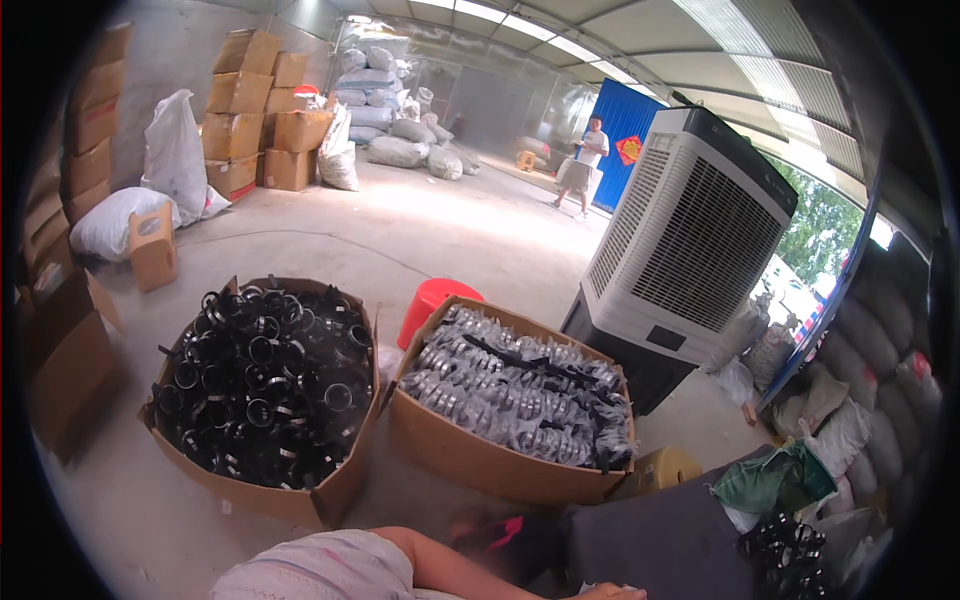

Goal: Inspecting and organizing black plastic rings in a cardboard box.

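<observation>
My left arm, in a pale short sleeve (310, 570), reaches along the lower edge toward the right. Only a sliver of my left hand (608, 592) shows, at the rim of a dark grey cloth-like surface (660, 545); its fingers are cut off by the frame. My right hand is out of view. Ahead on the left, an open carton (245, 490) is heaped with black ring-shaped parts (262, 385). Beside it, a second carton (480, 475) holds rows of metallic rings in clear plastic wrapping (510, 385). More black ring parts (785, 555) lie at the lower right.
A red round stool (435, 300) stands behind the cartons, a tall air cooler (690, 225) to their right. A yellow stool (668, 468) is near the grey surface. Stacked boxes (235, 120) and sacks (370, 95) line the back; a person (588, 165) stands far off.
</observation>
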{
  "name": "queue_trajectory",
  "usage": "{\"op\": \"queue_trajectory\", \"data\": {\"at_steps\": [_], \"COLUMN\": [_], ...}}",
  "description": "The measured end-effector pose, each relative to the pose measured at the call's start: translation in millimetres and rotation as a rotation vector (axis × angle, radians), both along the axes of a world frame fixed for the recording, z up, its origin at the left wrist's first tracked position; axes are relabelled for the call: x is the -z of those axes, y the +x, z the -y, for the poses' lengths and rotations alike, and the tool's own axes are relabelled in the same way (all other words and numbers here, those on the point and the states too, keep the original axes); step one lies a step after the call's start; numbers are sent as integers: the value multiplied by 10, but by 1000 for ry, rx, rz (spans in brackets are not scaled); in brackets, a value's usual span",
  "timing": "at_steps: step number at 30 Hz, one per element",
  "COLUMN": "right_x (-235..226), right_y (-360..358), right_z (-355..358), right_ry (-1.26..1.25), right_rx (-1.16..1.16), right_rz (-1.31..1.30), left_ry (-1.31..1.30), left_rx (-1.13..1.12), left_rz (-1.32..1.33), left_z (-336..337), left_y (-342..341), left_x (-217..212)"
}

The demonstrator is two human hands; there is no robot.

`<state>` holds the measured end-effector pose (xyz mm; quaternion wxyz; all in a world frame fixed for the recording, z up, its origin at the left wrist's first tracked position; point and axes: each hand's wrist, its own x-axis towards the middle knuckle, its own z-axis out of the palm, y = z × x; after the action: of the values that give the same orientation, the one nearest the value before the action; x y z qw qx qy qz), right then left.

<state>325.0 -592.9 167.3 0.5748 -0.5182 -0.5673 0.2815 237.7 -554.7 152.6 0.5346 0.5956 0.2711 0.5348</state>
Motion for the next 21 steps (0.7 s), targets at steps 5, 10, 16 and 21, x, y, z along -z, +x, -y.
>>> {"op": "queue_trajectory", "data": {"at_steps": [5,10,16,21], "right_x": [-81,11,-109,-564], "right_y": [4,80,32,6], "right_z": [33,-65,-90,-89], "right_ry": [67,8,150,723], "right_rx": [40,-80,222,-32], "right_rz": [130,14,-13,785], "left_ry": [402,475,193,-17], "left_rx": [-143,-164,289,517], "left_rz": [-287,-297,-595,64], "left_z": [2,-35,-39,-28], "left_y": [110,142,-311,-494], "left_x": [341,516,-275,-208]}}
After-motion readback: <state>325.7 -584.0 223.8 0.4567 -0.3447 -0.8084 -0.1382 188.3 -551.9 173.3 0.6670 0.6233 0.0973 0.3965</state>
